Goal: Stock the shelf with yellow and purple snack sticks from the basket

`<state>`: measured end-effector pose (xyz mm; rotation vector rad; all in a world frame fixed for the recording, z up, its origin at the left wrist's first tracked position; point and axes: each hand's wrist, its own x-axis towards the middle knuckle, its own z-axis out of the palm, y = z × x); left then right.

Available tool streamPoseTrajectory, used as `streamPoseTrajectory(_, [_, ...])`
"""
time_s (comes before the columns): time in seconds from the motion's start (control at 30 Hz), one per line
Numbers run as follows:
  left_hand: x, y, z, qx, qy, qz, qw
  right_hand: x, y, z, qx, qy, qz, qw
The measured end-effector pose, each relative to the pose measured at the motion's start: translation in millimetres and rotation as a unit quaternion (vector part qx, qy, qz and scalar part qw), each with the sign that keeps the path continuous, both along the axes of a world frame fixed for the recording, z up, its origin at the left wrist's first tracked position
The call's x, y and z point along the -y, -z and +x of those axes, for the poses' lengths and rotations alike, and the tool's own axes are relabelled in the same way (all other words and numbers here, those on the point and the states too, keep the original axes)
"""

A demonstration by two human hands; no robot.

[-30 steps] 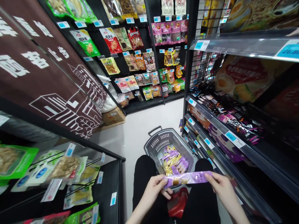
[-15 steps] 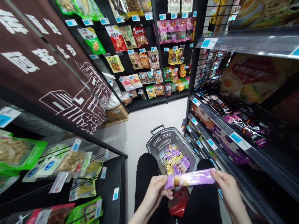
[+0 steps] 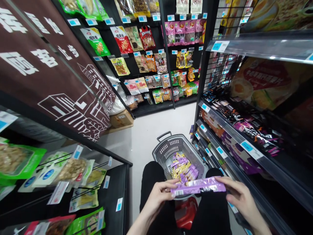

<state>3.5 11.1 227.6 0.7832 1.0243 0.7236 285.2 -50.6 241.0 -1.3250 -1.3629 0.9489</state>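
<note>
Holding one purple snack packet (image 3: 198,186) above the basket.
Your left hand (image 3: 157,195) and right hand (image 3: 238,195) are each pinching one end; the grey basket (image 3: 168,147), at lower centre, is holding more packets.

The pale floor (image 3: 156,130) carries a grey basket (image 3: 168,150) holding purple and yellow packets (image 3: 182,166), and a cardboard box (image 3: 121,118) at the foot of the left rack. Right-hand shelves (image 3: 220,124) bear dark and purple wrapped bars (image 3: 244,125) behind blue price tags (image 3: 246,146). The lower left shelf (image 3: 114,189) holds green snack bags (image 3: 73,169)
</note>
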Motion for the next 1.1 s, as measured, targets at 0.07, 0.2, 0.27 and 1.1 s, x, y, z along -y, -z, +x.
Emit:
streamPoseTrajectory(0.07, [1, 2.2, 1, -0.03, -0.015, 0.021, 0.999, 2, 1.7, -2, -0.02, 0.012, -0.016, 1.0])
streamPoseTrajectory(0.2, [0, 1.1, 1, -0.039, -0.032, 0.029, 0.998, 3, 10.7, -11, -0.058, 0.098, -0.057, 0.992])
streamPoseTrajectory(0.27, [-1, -0.7, 2, -0.037, -0.035, 0.042, 0.998, 3, 15.5, -15, -0.093, 0.127, -0.066, 0.985])
streamPoseTrajectory(1.1, [14, 84.9, -34, -0.429, 0.348, 0.189, 0.812, -72, 105.9, 34, 0.297, 0.119, -0.066, 0.945])
